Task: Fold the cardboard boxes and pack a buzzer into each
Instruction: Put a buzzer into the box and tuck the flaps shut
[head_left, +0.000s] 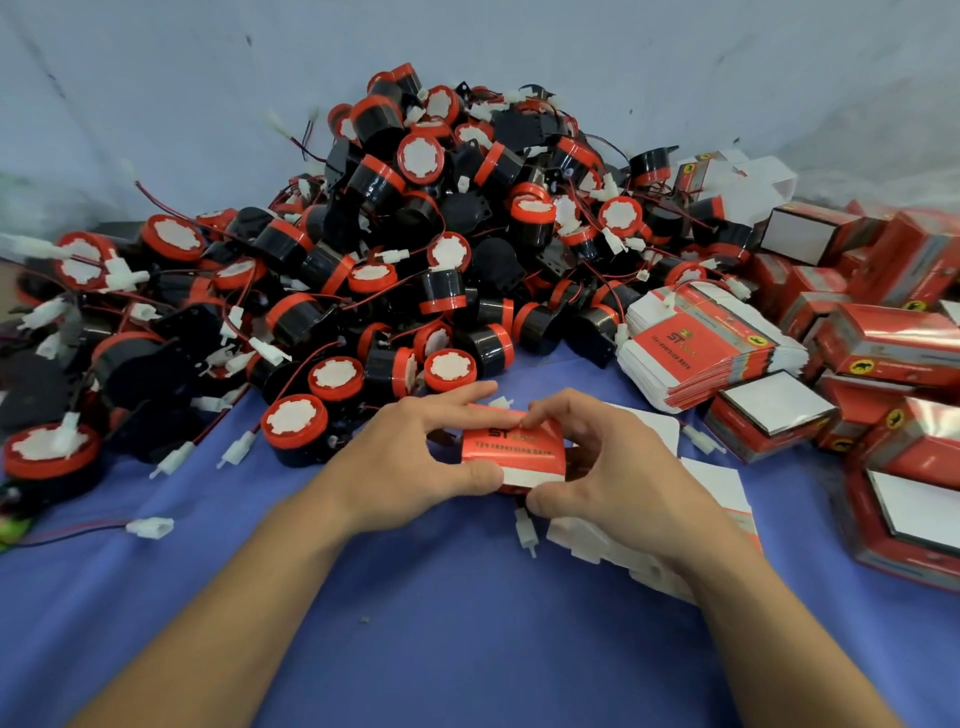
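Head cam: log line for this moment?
step: folding red box | left hand: pinches it | right hand: pinches it | buzzer pile: behind | flat box stack: right | folded boxes: far right

**Bright, even light; strong fisheye warp**

Soft, diffuse, from above; faint shadows on blue cloth (415, 623). Glare streaks on glossy packed boxes (904, 353) at right. Bent hard at edges; buzzers (49, 452) at left edge smeared. Sharper mid-frame.

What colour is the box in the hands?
The box is red with a white edge, in the head view.
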